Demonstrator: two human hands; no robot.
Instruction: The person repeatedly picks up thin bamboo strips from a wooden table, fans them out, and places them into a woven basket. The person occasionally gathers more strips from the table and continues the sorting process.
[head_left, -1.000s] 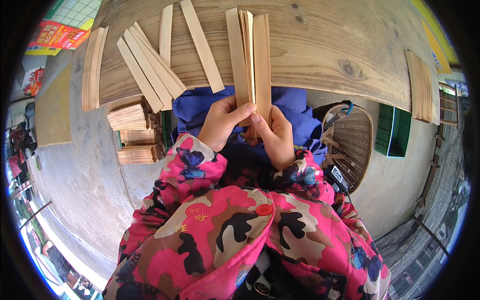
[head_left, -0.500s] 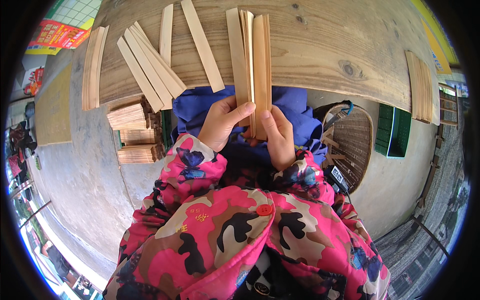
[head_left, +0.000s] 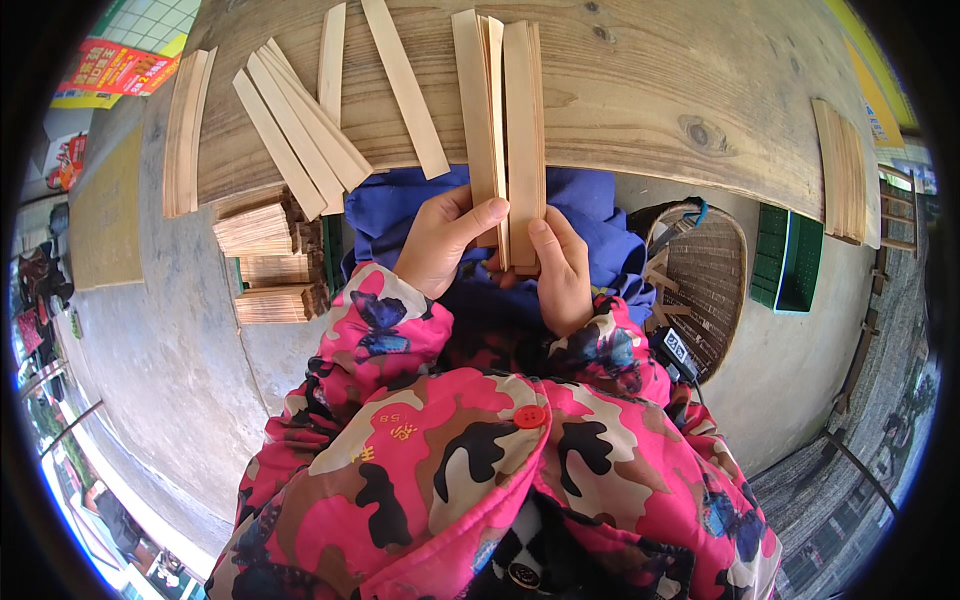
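Left hand (head_left: 440, 240): what has it got?

It is closed on a slim bundle of pale, flat wooden strips (head_left: 478, 120), thumb on the front, fingers mostly hidden behind. That grip probably stops the layers sliding apart.

And the right hand (head_left: 562, 265)?

It pinches a second, browner bundle of flat wooden strips (head_left: 524, 130) near the lower end, just right of the left hand. Gripping both so low leaves most of their length uncovered.

Do they rest on anything?

Their far ends, ahead of both hands, reach over the brown, grained wooden bench (head_left: 640, 90); whether they touch it, I can't tell. Their near ends come past its edge, above a crumpled blue cloth (head_left: 395, 205), perhaps so fingers can curl behind.

And the loose, pale wooden strips (head_left: 300, 130)?

Fanned on the bench, beyond and left of the left hand, seemingly within easy reach.
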